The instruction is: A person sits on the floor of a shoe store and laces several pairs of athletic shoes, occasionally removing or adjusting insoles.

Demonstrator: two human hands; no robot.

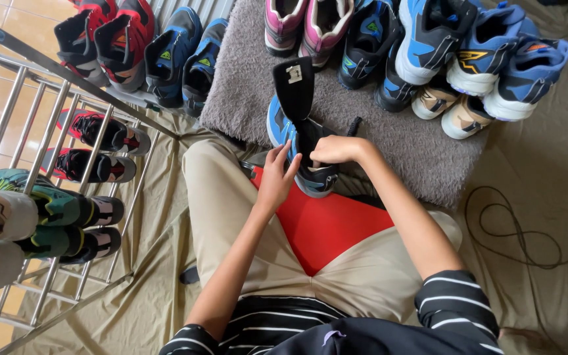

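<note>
Nearest the camera, a striped black-and-white top and beige trousers are showing; the person is sitting w/ legs apart, and a red pad is lying between the thighs.

Just beyond, both hands are working on a blue and black shoe that is resting at the far end of the red pad, against the near edge of a grey fuzzy mat. The left hand is lying w/ fingers loosely spread, half open, fingertips touching the shoe's left side near the collar. The right hand is curling closed over the shoe's opening from the right, gripping the collar; what the fingertips are pinching inside, can't tell. The shoe's long black tongue is sticking up and away, w/ a small white tag near its top.

To the left, a metal rack is holding several shoes: red-black pairs further back, green ones closer. To the right, a black cable is looping over the olive floor sheet.

Farthest off, along the mat's far edge, rows of sneakers are standing: pink ones, blue-white ones, tan ones. More red-black and blue pairs are sitting past the mat's far left corner.
</note>
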